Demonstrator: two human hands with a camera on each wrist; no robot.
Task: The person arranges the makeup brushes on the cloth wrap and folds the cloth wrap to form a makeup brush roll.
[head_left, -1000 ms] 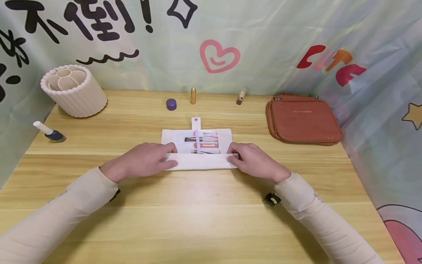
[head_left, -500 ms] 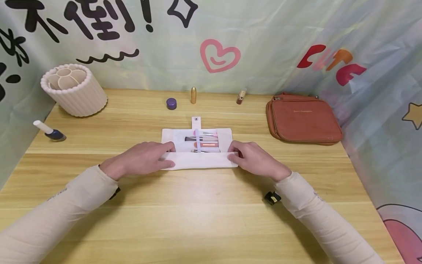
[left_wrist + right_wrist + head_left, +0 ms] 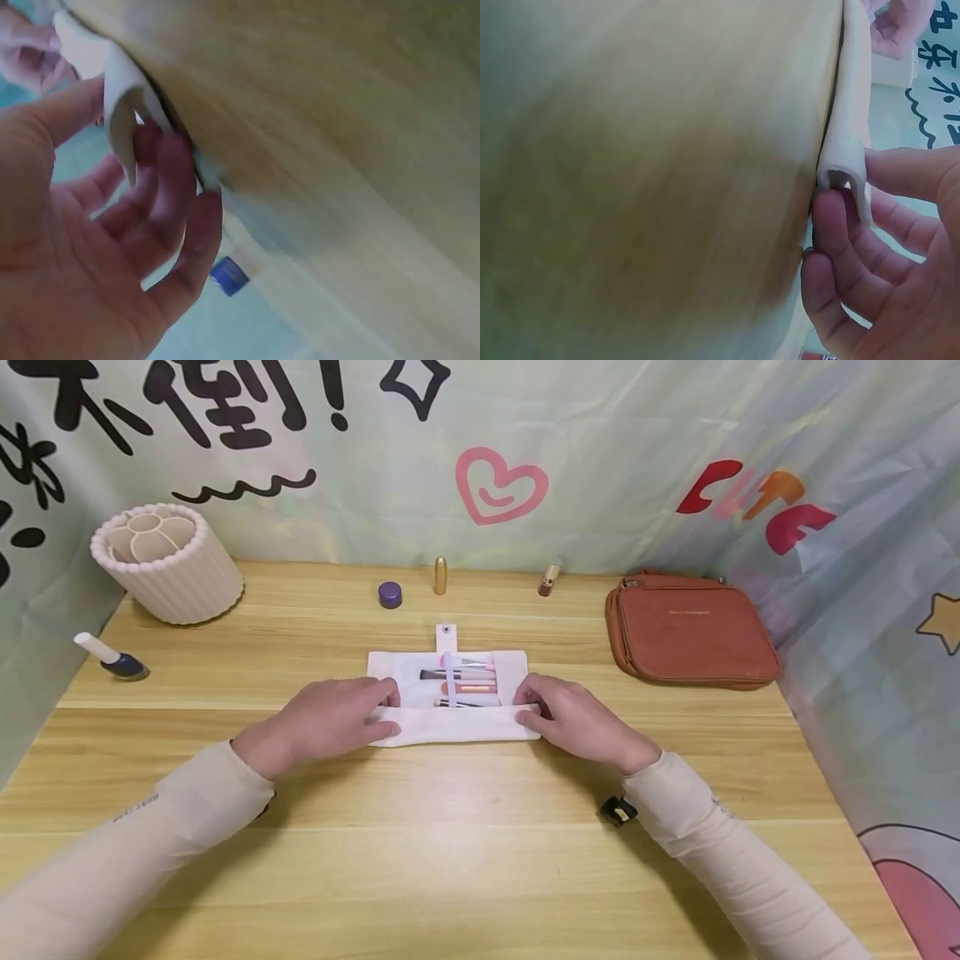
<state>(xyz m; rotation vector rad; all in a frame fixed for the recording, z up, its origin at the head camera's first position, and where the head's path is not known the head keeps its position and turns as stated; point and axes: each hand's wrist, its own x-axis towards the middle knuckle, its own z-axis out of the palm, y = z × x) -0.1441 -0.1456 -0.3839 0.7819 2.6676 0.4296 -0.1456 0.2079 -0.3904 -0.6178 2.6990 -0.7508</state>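
A white cloth brush roll lies mid-table, its near part folded over toward the back. Several makeup brushes show inside under a pale elastic band, the nearest one partly covered by the fold. A snap tab sticks out at the far edge. My left hand pinches the left end of the fold, and my right hand pinches the right end. In both wrist views the cloth curls into an open loop, thumb outside and fingertips at its open end.
Along the back stand a purple jar, a gold bullet-shaped tube and a small gold-capped bottle. At left are a ribbed cream holder and a nail polish bottle. A brown zip case lies at right.
The folded part and both hands stay almost in place. My left thumb sits slightly further left on the fold than a second ago.
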